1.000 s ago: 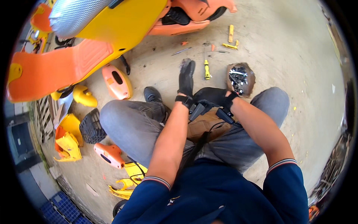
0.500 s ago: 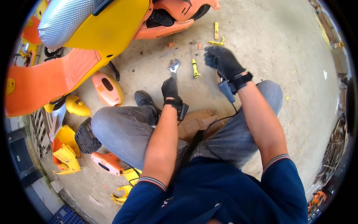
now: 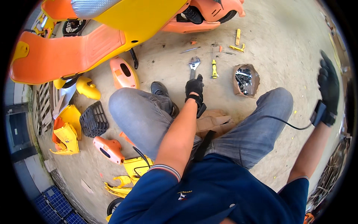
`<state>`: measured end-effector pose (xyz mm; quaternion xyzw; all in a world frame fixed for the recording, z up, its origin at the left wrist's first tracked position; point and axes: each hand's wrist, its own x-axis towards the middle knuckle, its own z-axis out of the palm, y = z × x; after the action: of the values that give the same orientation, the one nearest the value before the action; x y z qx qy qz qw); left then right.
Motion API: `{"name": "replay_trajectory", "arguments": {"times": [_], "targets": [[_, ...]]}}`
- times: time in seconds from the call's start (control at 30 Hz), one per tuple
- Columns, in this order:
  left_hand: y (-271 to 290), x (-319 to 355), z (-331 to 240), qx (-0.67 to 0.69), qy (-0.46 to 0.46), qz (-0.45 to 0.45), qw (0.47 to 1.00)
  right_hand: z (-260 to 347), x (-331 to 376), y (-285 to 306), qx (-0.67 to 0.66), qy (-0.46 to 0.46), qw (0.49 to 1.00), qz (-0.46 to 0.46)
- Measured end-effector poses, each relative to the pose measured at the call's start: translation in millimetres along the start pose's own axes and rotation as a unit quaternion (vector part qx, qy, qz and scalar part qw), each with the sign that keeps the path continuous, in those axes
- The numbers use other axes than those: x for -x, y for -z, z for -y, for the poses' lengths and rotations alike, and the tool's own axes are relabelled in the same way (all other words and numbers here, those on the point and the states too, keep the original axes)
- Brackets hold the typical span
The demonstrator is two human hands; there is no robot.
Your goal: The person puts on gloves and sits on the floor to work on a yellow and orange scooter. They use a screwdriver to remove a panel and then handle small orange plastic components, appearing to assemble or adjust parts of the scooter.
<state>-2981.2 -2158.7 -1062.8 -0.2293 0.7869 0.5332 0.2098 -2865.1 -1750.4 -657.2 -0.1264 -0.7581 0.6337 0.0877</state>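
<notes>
Gloved left hand (image 3: 194, 86) at frame centre gripping adjustable wrench (image 3: 193, 64) handle; gloved right hand (image 3: 329, 87) far right, fingers open, empty.

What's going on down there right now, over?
Left hand gripping adjustable wrench on the ground. Right hand out wide, empty. Yellow screwdriver lies beside wrench; nothing blocking.

Only pkgs seen: a torn brown cardboard box (image 3: 246, 79) w/ dark small parts on the floor, flattened brown cardboard (image 3: 214, 121) btwn the knees.

One head-worn fisheye looks steeply down, close over the lap.
</notes>
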Motion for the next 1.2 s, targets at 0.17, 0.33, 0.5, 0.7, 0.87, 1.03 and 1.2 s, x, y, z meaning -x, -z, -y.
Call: {"name": "replay_trajectory", "arguments": {"times": [0.17,0.33,0.5,0.7,0.87,1.03,1.2], "targets": [[-30,-64,65,0.087,-0.136,0.060,0.985,-9,48,88,0.520,0.153,0.833,-0.109],[-24,-60,64,0.255,0.013,0.267,0.929,-88,118,130,0.056,-0.161,0.964,-0.206],[-2,-30,30,0.263,0.152,0.317,0.899,-213,184,84,-0.018,-0.307,0.927,-0.215],[13,-29,30,0.163,0.101,0.357,0.914,-341,259,34,-0.084,-0.364,0.899,-0.228],[17,-25,38,-0.117,-0.194,0.322,0.919,-422,323,8,-0.035,-0.449,0.841,-0.300],[30,-55,60,-0.431,-0.472,0.284,0.715,-457,367,-23,-0.063,-0.502,0.792,-0.342],[35,-71,76,-0.237,-0.273,0.316,0.877,-467,341,-37,0.007,-0.469,0.817,-0.336]]}}
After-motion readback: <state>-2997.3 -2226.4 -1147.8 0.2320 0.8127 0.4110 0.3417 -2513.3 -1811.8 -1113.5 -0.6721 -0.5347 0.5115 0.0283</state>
